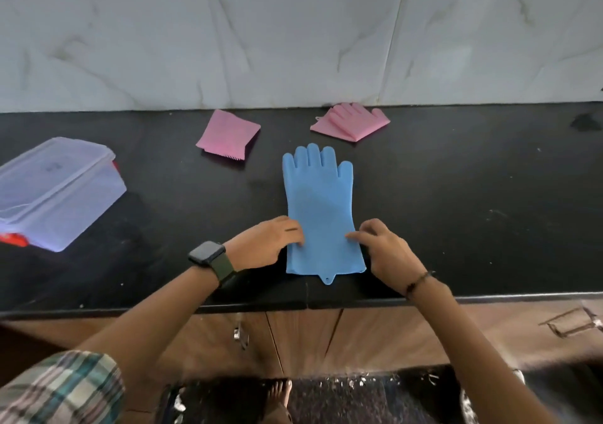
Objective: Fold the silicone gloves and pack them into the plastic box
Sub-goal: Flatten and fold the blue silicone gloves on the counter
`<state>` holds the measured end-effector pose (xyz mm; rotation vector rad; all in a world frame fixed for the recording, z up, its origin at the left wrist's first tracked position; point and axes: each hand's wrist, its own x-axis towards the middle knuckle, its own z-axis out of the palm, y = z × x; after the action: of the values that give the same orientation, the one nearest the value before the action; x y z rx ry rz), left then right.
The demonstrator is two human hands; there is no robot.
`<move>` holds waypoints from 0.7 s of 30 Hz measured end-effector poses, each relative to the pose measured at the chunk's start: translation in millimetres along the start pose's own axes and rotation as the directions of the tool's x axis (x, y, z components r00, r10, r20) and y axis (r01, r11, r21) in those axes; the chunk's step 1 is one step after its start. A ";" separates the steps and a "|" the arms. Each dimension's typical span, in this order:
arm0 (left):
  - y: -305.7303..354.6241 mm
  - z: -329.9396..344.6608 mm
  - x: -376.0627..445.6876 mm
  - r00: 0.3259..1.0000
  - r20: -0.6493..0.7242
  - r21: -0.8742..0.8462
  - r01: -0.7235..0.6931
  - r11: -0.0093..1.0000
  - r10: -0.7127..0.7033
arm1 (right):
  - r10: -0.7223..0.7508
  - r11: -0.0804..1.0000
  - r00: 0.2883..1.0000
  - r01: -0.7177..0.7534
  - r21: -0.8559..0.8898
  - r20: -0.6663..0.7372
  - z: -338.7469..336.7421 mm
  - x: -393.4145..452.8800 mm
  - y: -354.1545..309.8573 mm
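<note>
A blue silicone glove [318, 202] lies flat on the black counter, fingers pointing away from me, cuff near the front edge. My left hand [264, 244] rests on its left cuff edge, fingertips pressing the glove. My right hand [381, 247] touches the right cuff edge, fingers curled and pinching the side. A folded pink glove [228, 135] lies behind and to the left. Another pink glove [352, 122], partly folded with fingers showing, lies at the back right. The clear plastic box [55, 189] with its lid sits at the far left.
The black counter [473, 211] ends in a front edge just behind my wrists. A marble-tiled wall stands at the back. Wooden cabinet doors are below the counter. A red object peeks from under the box at the left.
</note>
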<state>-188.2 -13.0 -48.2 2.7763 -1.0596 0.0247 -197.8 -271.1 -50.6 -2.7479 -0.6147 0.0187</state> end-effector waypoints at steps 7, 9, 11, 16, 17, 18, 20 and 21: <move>-7.1 -6.0 -5.9 0.970 0.143 0.286 -0.231 0.930 0.197 | -0.512 0.798 0.858 0.490 -0.351 0.033 -12.9 5.4 24.3; -4.6 -6.5 -2.9 0.958 0.093 0.352 -0.285 0.891 0.270 | -0.535 0.803 0.844 0.497 -0.328 -0.030 -7.4 8.7 22.9; -2.2 -0.9 -2.6 0.980 -0.010 0.316 -0.186 0.930 0.199 | -0.436 0.896 0.890 0.413 -0.165 -0.136 -1.0 11.1 18.6; 4.1 -3.0 17.2 0.805 -0.107 -0.590 0.421 0.689 -0.583 | 0.184 0.862 0.967 -0.073 0.502 -0.175 -1.3 36.7 7.0; 4.2 -5.7 25.3 0.737 -0.066 -0.684 0.457 0.568 -0.673 | 0.273 0.810 0.948 -0.135 0.571 -0.163 -4.9 46.6 2.7; 3.5 -8.0 33.6 0.671 -0.007 -0.747 0.490 0.449 -0.742 | 0.332 0.778 0.931 -0.180 0.602 -0.151 -7.7 58.2 -0.4; 0.0 -11.5 48.0 0.537 0.139 -0.816 0.538 0.211 -0.832 | 0.387 0.771 0.917 -0.260 0.582 -0.102 -11.2 81.1 -4.1; -2.7 -12.2 53.3 0.485 0.199 -0.827 0.549 0.119 -0.852 | 0.400 0.787 0.914 -0.303 0.538 -0.070 -12.1 90.0 -6.3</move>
<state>-146.0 -44.3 -32.5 1.9149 0.4682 -0.1038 -117.7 -231.9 -32.0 -2.2553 -0.0154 0.0179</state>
